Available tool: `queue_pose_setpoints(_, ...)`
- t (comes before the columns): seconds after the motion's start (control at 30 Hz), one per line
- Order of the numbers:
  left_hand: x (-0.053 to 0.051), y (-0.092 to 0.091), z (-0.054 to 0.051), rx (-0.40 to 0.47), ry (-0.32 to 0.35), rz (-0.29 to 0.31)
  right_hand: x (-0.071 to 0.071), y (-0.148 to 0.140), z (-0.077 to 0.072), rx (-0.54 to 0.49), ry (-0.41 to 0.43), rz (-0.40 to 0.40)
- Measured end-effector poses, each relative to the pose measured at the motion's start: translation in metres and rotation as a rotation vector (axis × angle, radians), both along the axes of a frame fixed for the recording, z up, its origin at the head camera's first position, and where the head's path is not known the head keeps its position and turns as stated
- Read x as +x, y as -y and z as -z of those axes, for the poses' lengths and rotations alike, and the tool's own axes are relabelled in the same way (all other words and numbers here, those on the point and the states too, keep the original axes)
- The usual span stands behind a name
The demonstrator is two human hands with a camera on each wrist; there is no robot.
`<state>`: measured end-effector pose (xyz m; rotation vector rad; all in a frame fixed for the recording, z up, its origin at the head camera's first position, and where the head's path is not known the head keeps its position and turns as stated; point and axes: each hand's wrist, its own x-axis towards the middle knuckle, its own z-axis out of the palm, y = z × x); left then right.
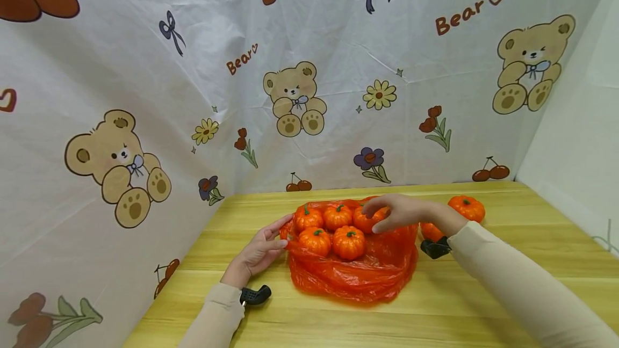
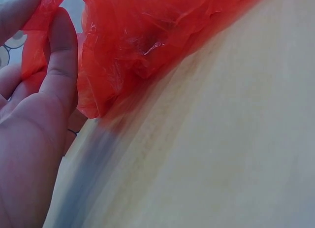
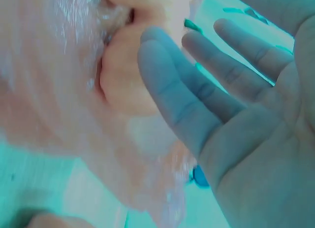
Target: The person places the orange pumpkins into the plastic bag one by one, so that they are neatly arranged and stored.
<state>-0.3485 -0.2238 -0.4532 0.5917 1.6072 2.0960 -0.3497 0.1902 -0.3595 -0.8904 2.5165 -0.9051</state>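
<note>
A red plastic bag [image 1: 348, 281] lies spread on the table with several small orange pumpkins [image 1: 349, 243] inside its opening. My left hand [image 1: 259, 251] pinches the bag's left rim. In the left wrist view, thumb and fingers [image 2: 61, 65] have a strip of the red film [image 2: 142, 36] between them. My right hand [image 1: 398, 212] hovers over the bag's right side, next to the back-right pumpkin [image 1: 362, 221], which it partly covers. In the right wrist view the right hand's fingers [image 3: 172, 95] are extended, slightly bent and spread, holding nothing, near a pale-looking pumpkin [image 3: 128, 70].
Right of the bag, beyond my right wrist, sit two more pumpkins, one whole [image 1: 466, 207] and one partly hidden [image 1: 430, 231]. Black wrist devices [image 1: 256, 295] hang by both sleeves. A bear-print sheet [image 1: 338, 149] stands along the back and left of the wooden table [image 1: 537, 246].
</note>
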Motion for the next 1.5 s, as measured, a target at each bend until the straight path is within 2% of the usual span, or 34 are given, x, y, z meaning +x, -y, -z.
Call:
queue_pose_setpoints(0.2,-0.001,0.001,0.002,0.006,-0.005,0.006,0.003,-0.027,-0.005,-0.110,0.126,0.022)
queue_pose_setpoints(0.33,-0.001,0.001,0.002,0.008,-0.004,0.003,0.004,-0.042,-0.007,-0.139,0.141,0.043)
queue_pose_setpoints(0.6,0.000,0.001,-0.001,0.002,0.003,-0.003,0.014,-0.067,-0.017,-0.127,0.034,0.096)
queue_pose_setpoints(0.73,0.000,0.001,-0.002,0.007,0.007,0.004,0.015,-0.085,-0.016,-0.135,0.000,0.116)
queue_pose_setpoints(0.93,0.000,0.001,-0.002,-0.001,0.004,0.000,0.020,-0.110,-0.012,-0.148,-0.053,0.197)
queue_pose_setpoints(1.17,-0.003,0.002,0.002,-0.008,-0.012,0.005,0.031,-0.133,0.002,-0.115,-0.159,0.277)
queue_pose_setpoints(1.5,-0.001,0.001,0.002,-0.005,-0.012,0.009,0.038,-0.143,0.029,-0.118,-0.251,0.317)
